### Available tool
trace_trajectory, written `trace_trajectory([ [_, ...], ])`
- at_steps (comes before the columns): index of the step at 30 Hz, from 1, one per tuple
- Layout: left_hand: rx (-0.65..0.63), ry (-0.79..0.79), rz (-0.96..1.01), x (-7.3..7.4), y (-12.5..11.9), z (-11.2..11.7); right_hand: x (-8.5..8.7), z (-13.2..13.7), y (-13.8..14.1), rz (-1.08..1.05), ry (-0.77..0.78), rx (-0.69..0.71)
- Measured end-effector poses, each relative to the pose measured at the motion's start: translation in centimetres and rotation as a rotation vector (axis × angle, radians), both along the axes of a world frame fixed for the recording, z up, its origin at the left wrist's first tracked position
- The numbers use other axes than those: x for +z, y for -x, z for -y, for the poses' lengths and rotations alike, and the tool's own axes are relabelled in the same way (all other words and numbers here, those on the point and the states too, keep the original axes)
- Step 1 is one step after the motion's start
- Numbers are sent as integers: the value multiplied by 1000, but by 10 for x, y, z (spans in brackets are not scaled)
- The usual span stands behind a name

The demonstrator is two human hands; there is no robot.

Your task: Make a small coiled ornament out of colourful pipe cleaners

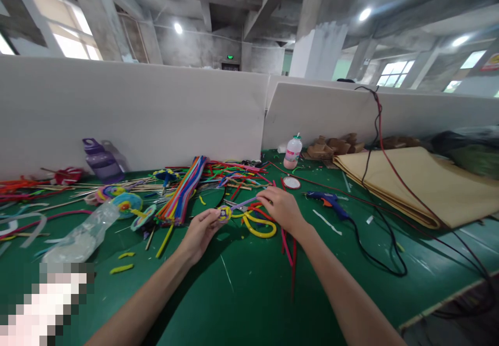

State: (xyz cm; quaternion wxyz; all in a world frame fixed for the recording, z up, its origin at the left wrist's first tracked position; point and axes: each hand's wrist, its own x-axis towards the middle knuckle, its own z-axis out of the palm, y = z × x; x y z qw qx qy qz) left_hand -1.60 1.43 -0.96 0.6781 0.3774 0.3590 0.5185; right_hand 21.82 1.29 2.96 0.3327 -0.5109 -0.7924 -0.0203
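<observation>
My left hand (203, 227) is closed on a small round coil (224, 214) of yellow and purple pipe cleaner. From the coil a purple pipe cleaner (245, 203) runs to the right, and my right hand (281, 206) pinches its far end. Just below and between the hands lie yellow-handled scissors (260, 233), their blades partly hidden. Red and pink pipe cleaners (287, 250) lie under my right hand. Left of my left hand is a thick bundle of many-coloured pipe cleaners (186, 190).
At the right rest a blue glue gun (326, 200) with its cord and a stack of brown paper (413, 179). A pink-filled bottle (292, 152) stands at the back. Finished-looking coiled discs (128, 205), a plastic bag (83, 235) and a purple water bottle (100, 163) are at the left.
</observation>
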Motion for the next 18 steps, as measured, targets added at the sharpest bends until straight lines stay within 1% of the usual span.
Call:
trace_trajectory([
  [2, 41, 11, 61, -1, 1, -2, -3, -3, -3, -17, 30, -158],
  [3, 54, 7, 90, -2, 2, -2, -6, -3, -2, -7, 71, -197],
  [4, 63, -1, 119, -2, 2, -3, -9, -3, 1, 17, 121, -203],
  [6, 77, -19, 170, -3, 2, -3, -16, -1, 9, 105, 222, -121],
  [8, 93, -29, 201, -4, 2, -3, -22, 2, 17, 198, 264, -56],
  [10, 105, -31, 210, -5, 2, -3, -25, 4, 22, 260, 248, -63],
  [12, 114, -25, 219, -6, 2, -4, -26, 5, 20, 274, 225, -111],
  [14, 120, -19, 225, -7, 2, -4, -25, 5, 15, 262, 257, -149],
  [16, 115, -21, 220, -7, 2, -4, -25, 4, 12, 256, 323, -134],
  [18, 99, -35, 210, -8, 1, -3, -27, 2, 11, 253, 354, -88],
])
